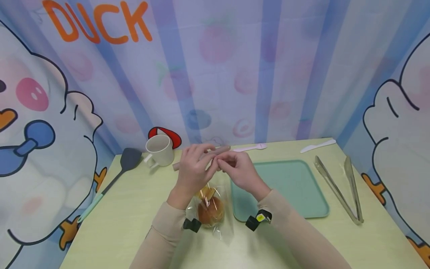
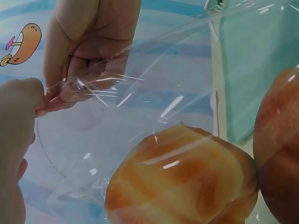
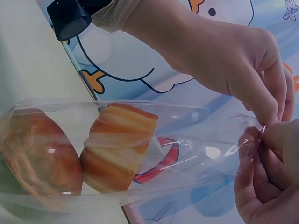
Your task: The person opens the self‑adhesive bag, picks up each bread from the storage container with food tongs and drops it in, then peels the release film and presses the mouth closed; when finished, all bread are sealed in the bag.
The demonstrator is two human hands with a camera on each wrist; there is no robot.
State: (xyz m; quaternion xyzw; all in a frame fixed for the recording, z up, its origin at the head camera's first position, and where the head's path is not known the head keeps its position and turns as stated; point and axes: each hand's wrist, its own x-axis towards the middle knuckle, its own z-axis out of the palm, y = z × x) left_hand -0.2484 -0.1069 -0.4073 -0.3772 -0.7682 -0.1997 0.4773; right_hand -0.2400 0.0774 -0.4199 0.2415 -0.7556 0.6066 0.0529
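Note:
My left hand [image 1: 193, 168] and right hand [image 1: 243, 172] meet over the middle of the table. Between them they pinch the top edge of a clear plastic bag [image 3: 210, 156], fingertips close together. Inside the bag are two pieces of bread: a round brown bun [image 3: 39, 156] at the bottom and a yellow-brown striped bread [image 3: 119, 147] above it. In the left wrist view the striped bread [image 2: 182, 177] shows through the film, and the right hand [image 2: 93, 46] grips the bag's edge across from the left hand [image 2: 16, 140].
A green tray [image 1: 279, 190] lies right of the bag, with metal tongs [image 1: 336, 190] beyond it. Along the back are a white plastic knife [image 1: 317, 145], a pink fork [image 1: 250, 148], a brownish rod [image 1: 223, 150] partly hidden by my hands, and a white mug [image 1: 161, 153]. A spatula [image 1: 130, 158] lies left.

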